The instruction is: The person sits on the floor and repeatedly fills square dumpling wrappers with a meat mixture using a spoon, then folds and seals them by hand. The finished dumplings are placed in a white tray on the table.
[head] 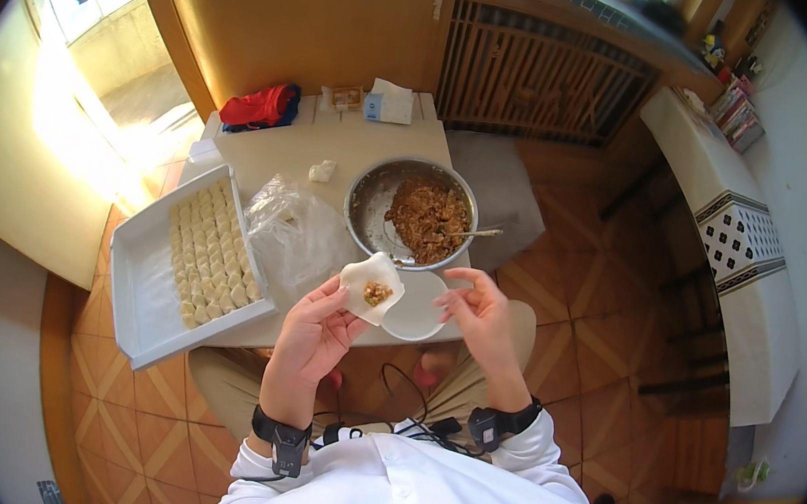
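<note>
My left hand (319, 325) holds a thin dough wrapper (372, 276) with a small mound of filling (376, 293) on it. To its right, my right hand (478, 318) is raised with fingers apart and nothing in it, beside a round white dish (416, 306) at the table's front edge. The wrapper overlaps the dish's left rim in this view. Just beyond stands a steel bowl (371, 210) of minced filling (429, 219), with a metal utensil (478, 232) leaning over its right rim. Whether the dish contains anything, I cannot tell.
On the left, a white tray (131, 286) carries rows of filled dumplings (210, 258). A clear plastic bag (293, 227) lies between tray and bowl, near a small white lump (321, 171). Red cloth (259, 107), a plastic box (347, 98) and a tissue pack (389, 105) sit at the table's back.
</note>
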A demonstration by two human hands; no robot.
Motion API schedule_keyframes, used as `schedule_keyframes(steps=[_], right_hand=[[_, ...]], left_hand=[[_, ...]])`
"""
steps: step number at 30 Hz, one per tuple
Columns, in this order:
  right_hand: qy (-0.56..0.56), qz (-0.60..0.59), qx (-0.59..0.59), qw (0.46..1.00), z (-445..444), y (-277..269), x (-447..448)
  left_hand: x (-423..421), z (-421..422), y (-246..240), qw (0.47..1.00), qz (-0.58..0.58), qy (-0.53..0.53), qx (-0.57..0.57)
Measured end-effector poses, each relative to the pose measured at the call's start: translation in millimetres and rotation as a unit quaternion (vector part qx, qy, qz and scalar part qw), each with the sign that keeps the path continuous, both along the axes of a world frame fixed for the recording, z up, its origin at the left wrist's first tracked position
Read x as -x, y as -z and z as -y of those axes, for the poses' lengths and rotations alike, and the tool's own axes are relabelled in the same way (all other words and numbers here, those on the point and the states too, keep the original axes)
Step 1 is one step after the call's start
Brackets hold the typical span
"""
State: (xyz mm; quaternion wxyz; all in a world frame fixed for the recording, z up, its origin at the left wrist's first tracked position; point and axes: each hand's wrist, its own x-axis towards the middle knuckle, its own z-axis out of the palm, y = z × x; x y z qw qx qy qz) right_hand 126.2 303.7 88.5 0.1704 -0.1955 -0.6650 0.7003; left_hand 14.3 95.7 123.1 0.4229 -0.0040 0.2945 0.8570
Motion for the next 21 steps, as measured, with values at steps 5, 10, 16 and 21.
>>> schedule_keyframes(steps=[5,10,16,21], right_hand=[[-0.066,-0.189,0.109,0.974,43.0,-30.2,-5.3],[-0.064,-0.255,-0.003,0.965,45.3,-26.2,1.3],[-0.044,-0.238,-0.045,0.969,47.1,-28.3,-2.7],[0.006,-0.177,-0.013,0.984,54.9,-34.4,-7.9]], left_hand=[[-10.1,-3.8,-11.5,0.997,-0.007,0.058,-0.051],[-23.8,3.0,-18.8,0.997,-0.006,0.062,-0.048],[-32.1,7.8,-29.8,0.995,-0.061,0.075,-0.008],[-42.1,5.5,-35.4,0.965,-0.232,0.042,0.112]])
